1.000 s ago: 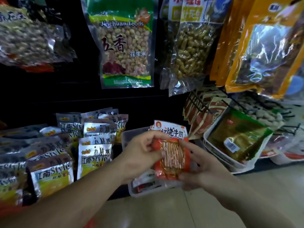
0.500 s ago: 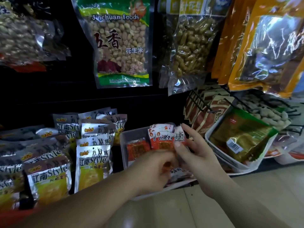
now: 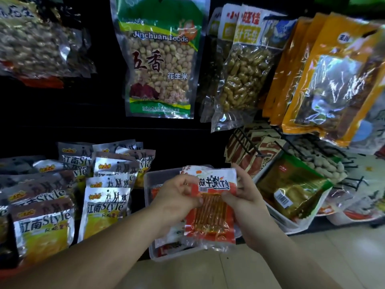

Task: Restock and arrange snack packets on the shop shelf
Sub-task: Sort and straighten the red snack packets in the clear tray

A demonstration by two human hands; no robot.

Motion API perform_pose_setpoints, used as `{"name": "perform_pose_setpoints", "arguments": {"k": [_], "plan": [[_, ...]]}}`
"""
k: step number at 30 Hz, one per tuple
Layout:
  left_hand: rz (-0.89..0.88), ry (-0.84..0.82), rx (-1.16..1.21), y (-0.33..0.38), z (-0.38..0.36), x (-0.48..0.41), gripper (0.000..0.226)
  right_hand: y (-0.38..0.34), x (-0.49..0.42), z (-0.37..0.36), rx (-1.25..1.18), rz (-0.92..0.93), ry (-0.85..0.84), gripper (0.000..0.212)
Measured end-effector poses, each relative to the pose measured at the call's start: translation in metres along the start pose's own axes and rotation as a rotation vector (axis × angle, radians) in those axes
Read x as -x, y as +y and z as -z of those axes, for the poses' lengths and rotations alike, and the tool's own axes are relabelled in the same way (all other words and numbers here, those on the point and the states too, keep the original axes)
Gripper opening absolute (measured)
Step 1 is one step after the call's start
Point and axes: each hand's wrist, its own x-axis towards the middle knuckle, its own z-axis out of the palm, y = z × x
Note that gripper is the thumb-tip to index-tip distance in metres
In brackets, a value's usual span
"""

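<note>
A red and white snack packet (image 3: 210, 217) with a clear window over orange strips hangs between both hands, above a clear plastic tray (image 3: 150, 180) on the low shelf. My left hand (image 3: 177, 197) pinches its left edge near the top. My right hand (image 3: 243, 197) grips its right edge, fingers curled behind the white header. More red and white packets (image 3: 193, 168) stand in the tray behind it, and others lie flat (image 3: 170, 240) under it.
Silver and yellow "Style" packets (image 3: 104, 209) fill the shelf to the left. Big peanut bags (image 3: 162, 59) hang above. A white tray with a green-gold packet (image 3: 291, 188) and wire hooks (image 3: 250, 147) crowd the right. Tiled floor (image 3: 208, 274) lies below.
Both hands had reached down among the packets in the tray; now they have lifted one packet up and hold it in front of the tray. The camera tilted slightly upward.
</note>
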Motion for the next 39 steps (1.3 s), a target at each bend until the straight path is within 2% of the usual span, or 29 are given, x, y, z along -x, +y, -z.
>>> {"name": "perform_pose_setpoints", "arguments": {"k": [3, 6, 7, 9, 11, 12, 14, 16, 19, 21, 24, 26, 30, 33, 35, 36, 37, 38, 39], "plan": [[-0.02, -0.002, -0.057, 0.004, 0.002, 0.0, 0.056, -0.004, 0.001, 0.005, 0.083, 0.091, 0.027, 0.068], [-0.195, 0.095, -0.389, 0.004, 0.003, 0.006, 0.053, -0.004, 0.0, 0.005, 0.207, 0.145, 0.048, 0.049], [-0.26, 0.108, -0.434, 0.006, 0.001, 0.01, 0.049, -0.003, 0.002, 0.005, 0.212, 0.145, 0.056, 0.047], [-0.268, 0.018, -0.33, 0.01, -0.006, 0.019, 0.041, -0.005, 0.005, 0.002, 0.158, 0.142, 0.052, 0.049], [-0.226, -0.114, -0.209, 0.012, -0.014, 0.025, 0.048, -0.007, 0.007, -0.001, 0.08, 0.117, -0.017, 0.05], [-0.233, -0.127, -0.21, 0.01, -0.016, 0.024, 0.049, -0.009, 0.008, -0.005, 0.035, 0.082, -0.075, 0.051], [-0.257, -0.053, -0.277, 0.005, -0.01, 0.013, 0.044, -0.009, 0.006, -0.01, -0.017, 0.018, -0.162, 0.058], [-0.223, 0.01, -0.293, 0.0, 0.0, -0.001, 0.038, -0.004, -0.005, -0.012, 0.092, 0.066, -0.119, 0.073], [-0.176, 0.019, -0.224, -0.008, 0.008, -0.022, 0.041, 0.008, -0.039, -0.005, 0.469, 0.237, -0.114, 0.088], [-0.19, 0.018, -0.184, -0.017, 0.004, -0.039, 0.038, 0.015, -0.067, 0.0, 0.647, 0.277, -0.148, 0.071], [-0.204, -0.017, -0.192, -0.036, -0.006, -0.071, 0.028, 0.031, -0.111, 0.012, 0.697, 0.308, -0.082, 0.015], [-0.185, -0.028, -0.276, -0.055, -0.007, -0.099, 0.032, 0.049, -0.133, 0.022, 0.804, 0.315, -0.065, 0.021], [-0.098, 0.107, -0.409, -0.096, 0.008, -0.148, 0.044, 0.085, -0.152, 0.031, 1.057, 0.077, -0.128, 0.021], [-0.04, 0.105, -0.49, -0.115, 0.011, -0.173, 0.04, 0.093, -0.162, 0.031, 1.248, -0.358, -0.427, 0.018], [-0.055, 0.077, -0.554, -0.124, 0.007, -0.185, 0.037, 0.08, -0.169, 0.032, 1.322, -0.611, -0.646, 0.049], [-0.076, 0.077, -0.594, -0.126, 0.003, -0.19, 0.036, 0.073, -0.174, 0.033, 1.321, -0.658, -0.701, 0.06], [-0.093, 0.084, -0.607, -0.129, -0.001, -0.197, 0.032, 0.068, -0.179, 0.033, 1.29, -0.643, -0.701, 0.06], [-0.106, 0.101, -0.605, -0.131, -0.005, -0.202, 0.024, 0.068, -0.184, 0.032, 1.23, -0.572, -0.633, 0.052], [-0.13, 0.123, -0.611, -0.132, -0.009, -0.209, 0.014, 0.074, -0.191, 0.03, 1.132, -0.448, -0.486, 0.04]]}}
